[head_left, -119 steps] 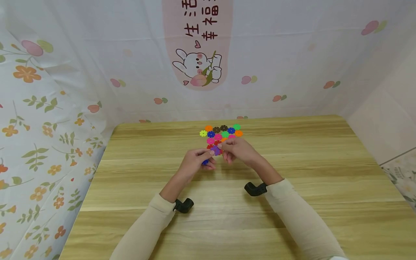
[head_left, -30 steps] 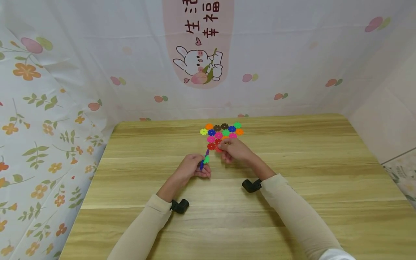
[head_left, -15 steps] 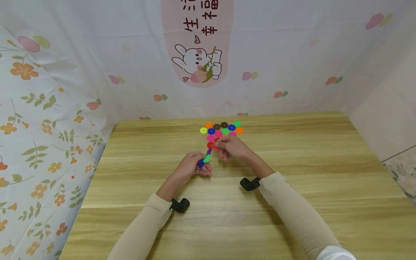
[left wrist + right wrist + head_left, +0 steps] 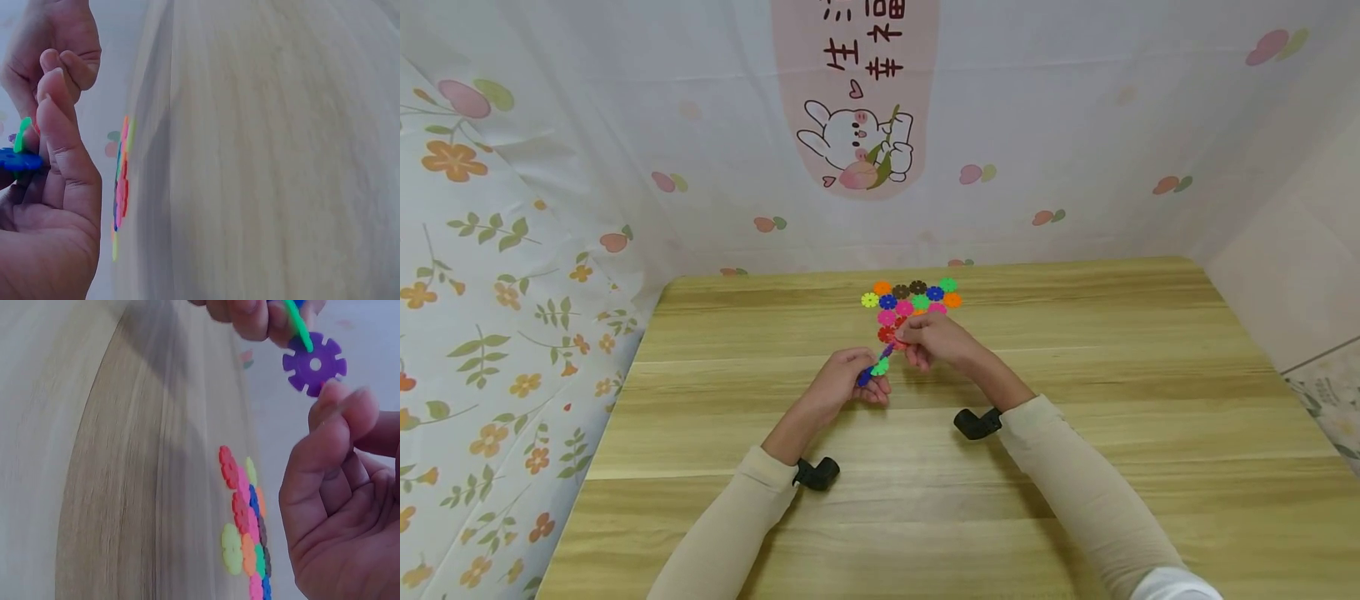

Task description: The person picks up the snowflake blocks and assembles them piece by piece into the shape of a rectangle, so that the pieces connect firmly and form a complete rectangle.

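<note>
1. From where I stand, the step in hand seems to be fitting discs together slot to slot. To do it well, I'd turn the two pieces crosswise, line up their slots and press straight in, since a slanted push could bend the rim or slip off.
2. The left hand [image 4: 844, 379] pinches a blue disc [image 4: 865, 377] at the near end of a short chain. I'd keep that grip firm but light, so pressure doesn't twist the joins already made.
3. The right hand [image 4: 942, 337] has its fingertips closed on a reddish disc [image 4: 898, 343], mostly hidden by the fingers. It meets the rim of the purple disc [image 4: 302, 365]; whether it is seated in a slot, I can't tell.
4. The chain is in the air over the far half of the surface [image 4: 760, 333], on the near side of the loose discs [image 4: 904, 308], which lie close to the far edge, around its middle.
5. The purple piece is flat and round, with a hole at its centre and slots around the rim. The green disc [image 4: 881, 367] sits crosswise in it. All look like thin, bright plastic; the loose ones include orange, brown, pink and yellow.
</note>
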Demonstrator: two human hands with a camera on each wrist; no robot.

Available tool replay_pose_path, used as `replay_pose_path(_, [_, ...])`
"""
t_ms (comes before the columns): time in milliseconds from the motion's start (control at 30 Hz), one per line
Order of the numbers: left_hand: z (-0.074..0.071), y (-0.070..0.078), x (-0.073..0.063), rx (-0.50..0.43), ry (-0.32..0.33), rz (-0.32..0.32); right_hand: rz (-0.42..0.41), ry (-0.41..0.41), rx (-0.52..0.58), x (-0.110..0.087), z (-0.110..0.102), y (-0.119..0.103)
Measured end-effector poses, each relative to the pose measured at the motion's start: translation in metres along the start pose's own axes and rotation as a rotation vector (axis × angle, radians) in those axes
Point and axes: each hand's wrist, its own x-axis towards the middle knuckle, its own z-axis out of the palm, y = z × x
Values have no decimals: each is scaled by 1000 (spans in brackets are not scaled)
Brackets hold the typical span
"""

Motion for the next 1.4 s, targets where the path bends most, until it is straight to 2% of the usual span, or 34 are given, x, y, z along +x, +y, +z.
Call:
replay_pose_path(200, [5,0,1,-14,28,16,-40,32,-5,0,3,2])
replay_pose_path(433, [9,-1,1,-21,73,-17,-10,68,8,-1,9,8])
replay_pose_path(567, [10,-1,2,-30,77,-35,-3,74,7,-2,8,10])
replay_pose_path(867, [11,6,0,57,76,-70,7,49,14,-5,3,8])
replay_pose_path(1033, [11,4,0,96,83,-56,-3,54,-23,-4,5,9])
replay_pose_path(1200, [13,3,1,105,111,0,-10,46,-46,-4,8,11])
replay_pose_path(1400, [11,1,3,54,164,-4,8,62,-41,-3,5,15])
